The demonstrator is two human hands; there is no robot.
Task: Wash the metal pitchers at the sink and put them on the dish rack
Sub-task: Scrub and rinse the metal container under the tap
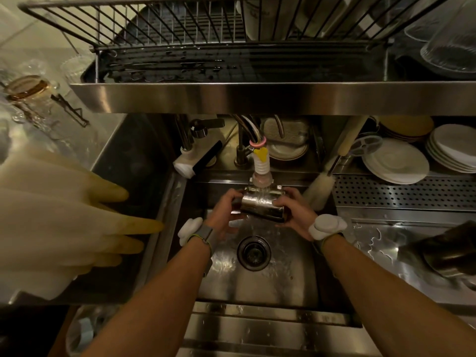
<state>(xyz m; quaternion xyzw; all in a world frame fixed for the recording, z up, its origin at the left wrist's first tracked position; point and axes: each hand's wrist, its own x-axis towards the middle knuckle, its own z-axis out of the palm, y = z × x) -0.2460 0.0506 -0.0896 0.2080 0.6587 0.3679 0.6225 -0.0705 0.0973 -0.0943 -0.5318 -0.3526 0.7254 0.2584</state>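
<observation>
A shiny metal pitcher (261,206) lies on its side under the running tap (261,166), over the steel sink (270,287). My left hand (226,207) grips its left end and my right hand (291,210) grips its right end. Water streams over the pitcher and down toward the drain (253,252). A second dark metal pitcher (448,251) lies on the wet counter at the far right. The dish rack (231,63) sits on a steel shelf above the sink, its wet tray bare in the middle.
Pale rubber gloves (64,220) hang at the left. Stacked white plates (401,158) and a bottle brush (322,186) stand right of the tap, above a perforated steel panel (401,191). Glasses (453,47) sit at the rack's right end, a glass jar (28,91) at the left.
</observation>
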